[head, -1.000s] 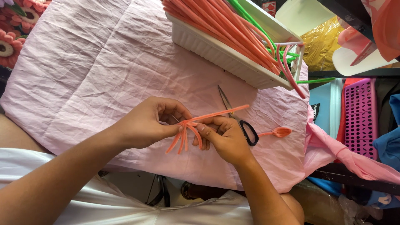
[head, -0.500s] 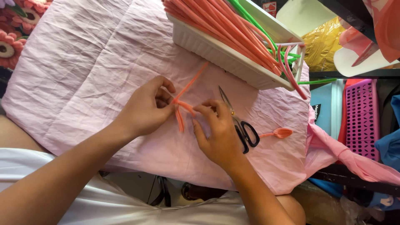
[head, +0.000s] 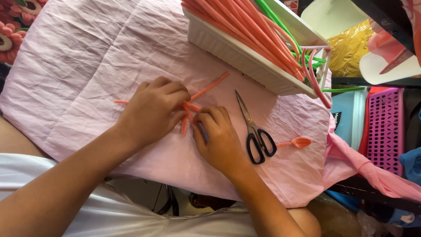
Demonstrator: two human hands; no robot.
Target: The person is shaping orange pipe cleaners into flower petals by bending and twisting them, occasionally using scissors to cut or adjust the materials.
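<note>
Both my hands work a bundle of orange pipe cleaners (head: pixel 206 90) on a pink cloth (head: pixel 87 66). My left hand (head: pixel 153 109) covers the bundle's middle, fingers curled over it. My right hand (head: pixel 217 140) pinches the stems from the right side, touching the left hand. One orange stem sticks out up and to the right, a short end pokes out to the left, and another short end points down between the hands. The twisted middle is hidden under my fingers.
Black-handled scissors (head: pixel 256 131) lie just right of my right hand. A small orange looped piece (head: pixel 300 141) rests beside them. A white tray (head: pixel 245 57) of long orange and green pipe cleaners stands at the back right. A pink basket (head: pixel 386 127) sits off the cloth's right edge.
The long stem has swung from pointing right to pointing up and right. Both hands have moved up the cloth and lowered the bundle onto it, closing tighter over its middle.
</note>
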